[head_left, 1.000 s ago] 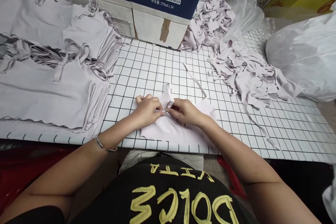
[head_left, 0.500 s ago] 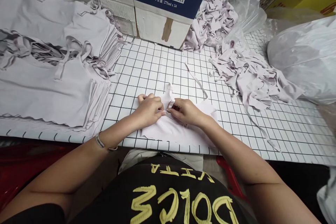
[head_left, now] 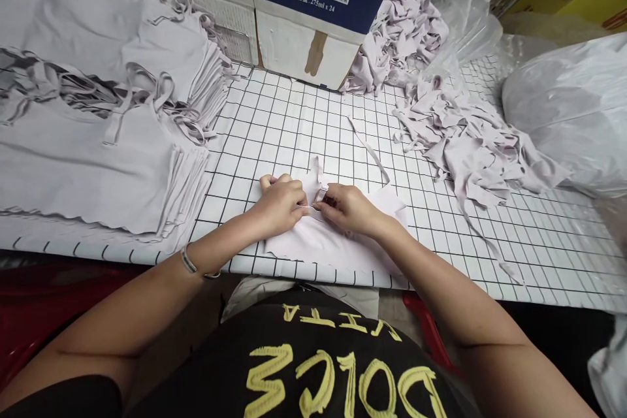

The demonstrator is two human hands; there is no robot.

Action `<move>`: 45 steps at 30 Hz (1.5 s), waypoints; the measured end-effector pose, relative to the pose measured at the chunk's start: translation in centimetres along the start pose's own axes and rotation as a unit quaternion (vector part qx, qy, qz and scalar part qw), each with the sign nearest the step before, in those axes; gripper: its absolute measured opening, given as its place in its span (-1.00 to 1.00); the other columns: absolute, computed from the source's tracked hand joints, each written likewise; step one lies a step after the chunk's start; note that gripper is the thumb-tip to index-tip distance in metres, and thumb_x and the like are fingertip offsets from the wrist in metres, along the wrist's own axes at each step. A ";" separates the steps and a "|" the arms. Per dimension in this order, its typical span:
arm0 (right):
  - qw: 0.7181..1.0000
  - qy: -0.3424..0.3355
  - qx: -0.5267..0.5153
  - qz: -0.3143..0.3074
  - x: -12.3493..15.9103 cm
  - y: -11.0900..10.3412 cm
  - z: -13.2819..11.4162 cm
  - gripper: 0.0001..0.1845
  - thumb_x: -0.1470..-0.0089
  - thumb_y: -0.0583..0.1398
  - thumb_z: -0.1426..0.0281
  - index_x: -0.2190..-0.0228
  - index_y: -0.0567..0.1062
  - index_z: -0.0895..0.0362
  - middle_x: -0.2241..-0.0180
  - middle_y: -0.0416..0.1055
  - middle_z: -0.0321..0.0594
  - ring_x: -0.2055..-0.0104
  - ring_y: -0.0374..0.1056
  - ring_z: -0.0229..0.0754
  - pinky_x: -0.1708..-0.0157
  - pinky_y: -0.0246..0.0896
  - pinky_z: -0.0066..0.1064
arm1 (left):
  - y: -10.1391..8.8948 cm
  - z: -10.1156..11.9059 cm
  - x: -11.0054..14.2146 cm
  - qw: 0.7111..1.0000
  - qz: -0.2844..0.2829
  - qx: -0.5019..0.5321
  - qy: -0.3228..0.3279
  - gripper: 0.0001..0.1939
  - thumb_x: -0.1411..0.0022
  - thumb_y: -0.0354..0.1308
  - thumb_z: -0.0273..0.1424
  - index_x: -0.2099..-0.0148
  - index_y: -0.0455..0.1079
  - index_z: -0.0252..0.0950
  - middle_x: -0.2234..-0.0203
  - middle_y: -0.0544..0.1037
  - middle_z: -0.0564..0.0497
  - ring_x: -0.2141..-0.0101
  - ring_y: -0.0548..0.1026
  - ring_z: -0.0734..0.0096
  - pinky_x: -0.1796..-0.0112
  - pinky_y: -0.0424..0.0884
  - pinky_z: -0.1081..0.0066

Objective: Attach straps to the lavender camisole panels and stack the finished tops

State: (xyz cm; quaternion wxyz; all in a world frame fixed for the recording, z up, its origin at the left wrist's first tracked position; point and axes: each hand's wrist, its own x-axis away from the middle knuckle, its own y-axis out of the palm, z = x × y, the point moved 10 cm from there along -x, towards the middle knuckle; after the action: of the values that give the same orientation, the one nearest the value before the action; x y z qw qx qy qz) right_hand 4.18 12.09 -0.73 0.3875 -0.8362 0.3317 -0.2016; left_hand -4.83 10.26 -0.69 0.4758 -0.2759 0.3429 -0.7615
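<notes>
A pale pink strappy top (head_left: 333, 248) lies on the grid-patterned table cover near its front edge. My left hand (head_left: 281, 204) is closed in a pinch on the top's upper edge, close to where a strap (head_left: 317, 170) stands up from it. Just to the right, my right hand (head_left: 350, 208) pinches the base of that strap, where a small light-coloured slider or loop shows. The two sets of fingertips are a small gap apart. A second, thin strap (head_left: 369, 153) stretches from the top's right side over the cover. What exactly lies between the fingertips is too small to make out.
Stacks of similar tops (head_left: 88, 157) fill the left side. A beer carton (head_left: 313, 19) stands at the back. Behind and to the right lie heaps of fabric pieces (head_left: 470, 137), with a long strip trailing forward. A full plastic bag (head_left: 573, 104) sits at the far right.
Both hands keep their pinch on the top at nearly the same place. The whole view has shifted slightly, so the surroundings sit a little further right.
</notes>
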 end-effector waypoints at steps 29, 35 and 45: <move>1.000 -0.005 0.010 -0.023 -0.1 0.7 -0.8 -0.81 -0.12 0.14 0.36 0.49 0.30 0.14 0.50 0.27 -0.28 0.48 0.12 -0.31 0.45 -0.01 -0.42 | 0.5 0.8 0.2 0.999 -0.005 -0.017 0.040 -0.84 -0.22 0.05 -0.44 0.43 0.34 -0.29 0.36 0.47 0.01 0.17 0.29 0.23 0.12 -0.05 0.14; 1.000 0.011 -0.004 -0.010 0.1 0.1 -0.3 -0.86 -0.12 0.15 0.37 0.44 0.34 0.15 0.49 0.30 -0.27 0.47 0.15 -0.30 0.45 0.02 -0.42 | 0.5 0.3 0.2 1.000 -0.006 0.011 0.020 -0.83 -0.22 0.12 -0.37 0.42 0.34 -0.28 0.36 0.48 0.03 0.16 0.29 0.25 0.10 -0.06 0.14; 1.000 -0.011 0.004 -0.007 0.2 0.2 -0.5 -0.82 -0.12 0.14 0.38 0.50 0.29 0.14 0.51 0.27 -0.28 0.49 0.12 -0.31 0.46 0.01 -0.42 | 0.7 0.2 0.2 0.999 -0.001 0.013 0.031 -0.85 -0.23 0.11 -0.38 0.40 0.37 -0.27 0.35 0.49 0.03 0.17 0.29 0.25 0.10 -0.06 0.15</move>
State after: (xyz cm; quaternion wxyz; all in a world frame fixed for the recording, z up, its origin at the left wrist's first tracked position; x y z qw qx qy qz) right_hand 3.96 11.56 -0.54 0.3928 -0.8392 0.3206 -0.1965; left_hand -4.35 9.82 -1.12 0.4679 -0.2458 0.3473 -0.7746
